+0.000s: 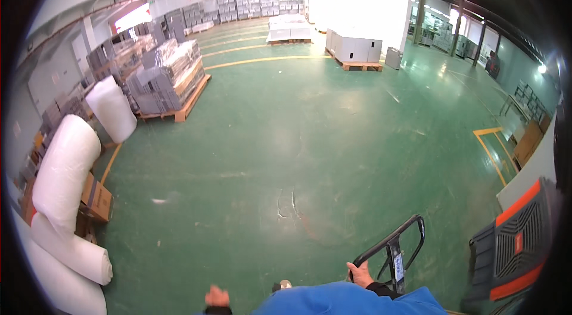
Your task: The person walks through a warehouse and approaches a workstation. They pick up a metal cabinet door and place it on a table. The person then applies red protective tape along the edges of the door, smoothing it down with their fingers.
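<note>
My right hand [359,273] grips the near end of a black loop handle [398,237] of a pallet truck, low in the picture just right of centre. Its tiller post [397,267] runs down behind my blue sleeve [345,302]. My left hand [217,298] hangs free at the bottom edge, fingers curled, holding nothing and touching nothing. A black and orange machine housing [517,243] stands right of the handle.
Green painted floor [286,136] with yellow lines stretches ahead. Large white foam rolls [65,172] and cardboard boxes [95,199] line the left. Wrapped grey goods sit on a wooden pallet [170,77]; grey cabinets [356,48] on pallets stand farther back.
</note>
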Tool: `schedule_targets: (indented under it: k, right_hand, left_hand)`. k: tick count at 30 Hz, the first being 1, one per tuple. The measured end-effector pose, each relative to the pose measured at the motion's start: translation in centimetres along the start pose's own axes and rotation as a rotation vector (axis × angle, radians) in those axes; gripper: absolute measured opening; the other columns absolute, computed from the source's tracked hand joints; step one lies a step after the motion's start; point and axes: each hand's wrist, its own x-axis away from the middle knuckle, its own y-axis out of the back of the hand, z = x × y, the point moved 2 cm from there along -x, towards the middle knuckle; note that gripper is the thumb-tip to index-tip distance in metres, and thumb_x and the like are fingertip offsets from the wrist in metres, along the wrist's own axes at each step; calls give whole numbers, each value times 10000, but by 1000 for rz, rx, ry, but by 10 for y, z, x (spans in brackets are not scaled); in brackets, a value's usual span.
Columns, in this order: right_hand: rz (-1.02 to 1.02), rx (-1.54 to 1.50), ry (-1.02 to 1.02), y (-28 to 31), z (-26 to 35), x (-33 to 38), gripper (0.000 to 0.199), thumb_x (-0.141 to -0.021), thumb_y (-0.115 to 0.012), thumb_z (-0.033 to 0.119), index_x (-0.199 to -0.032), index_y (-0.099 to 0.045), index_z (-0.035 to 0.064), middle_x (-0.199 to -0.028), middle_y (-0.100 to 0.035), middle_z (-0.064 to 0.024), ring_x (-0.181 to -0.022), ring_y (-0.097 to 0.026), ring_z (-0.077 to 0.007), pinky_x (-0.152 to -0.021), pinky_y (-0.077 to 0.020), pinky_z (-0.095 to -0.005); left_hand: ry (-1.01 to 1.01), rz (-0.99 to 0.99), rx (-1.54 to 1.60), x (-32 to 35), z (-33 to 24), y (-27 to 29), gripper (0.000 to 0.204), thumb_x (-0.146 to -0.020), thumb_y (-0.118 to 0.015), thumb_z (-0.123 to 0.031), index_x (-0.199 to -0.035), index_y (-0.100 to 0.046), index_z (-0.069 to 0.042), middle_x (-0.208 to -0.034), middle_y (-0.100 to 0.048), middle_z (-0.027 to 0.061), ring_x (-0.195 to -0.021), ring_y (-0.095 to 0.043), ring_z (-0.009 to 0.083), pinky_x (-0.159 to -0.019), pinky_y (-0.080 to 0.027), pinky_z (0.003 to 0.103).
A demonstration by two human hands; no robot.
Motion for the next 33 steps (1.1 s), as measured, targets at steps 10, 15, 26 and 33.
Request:
schedule_targets:
  k: [10, 15, 26, 33]
  right_hand:
    - [32, -125, 65, -61, 154, -175, 330, -816, -651, 98, -996, -375, 69, -626, -495, -23, -497, -486, -132, -460, -418, -273]
    - [-125, -59, 27, -56, 190, -336, 256, -784, -612, 58, -916, -393, 76, -631, -461, -4, -500, -464, -108, -448, -403, -270]
    - [-372, -196, 7, -8, 336, -618, 268, -837, -621, 144, -929, -381, 68, -643, -500, -42, -514, -503, -132, -464, -434, -276]
    - [-550, -336, -38, 62, 415, -786, 188, -857, -596, 174, -823, -463, 47, -583, -530, -51, -460, -489, -136, -431, -404, -287]
  left_hand:
    - [-870, 205, 279, -320, -537, -2, 365, -794, -599, -317, -1087, -497, -125, -996, -580, 48, -937, -494, 270, -817, -333, 463]
    - [-777, 640, -187, -383, -559, -104, 447, -779, -591, -414, -1097, -508, -111, -1097, -598, 120, -1060, -514, 369, -878, -353, 536]
    - [-47, 563, -623, -598, -645, -160, 628, -820, -520, -464, -1338, -410, -127, -1294, -499, 199, -1176, -473, 412, -973, -389, 464]
    - [-636, 363, -145, -737, -1056, -247, 450, -682, -634, -341, -1026, -560, -59, -972, -628, 176, -891, -609, 372, -734, -475, 482]
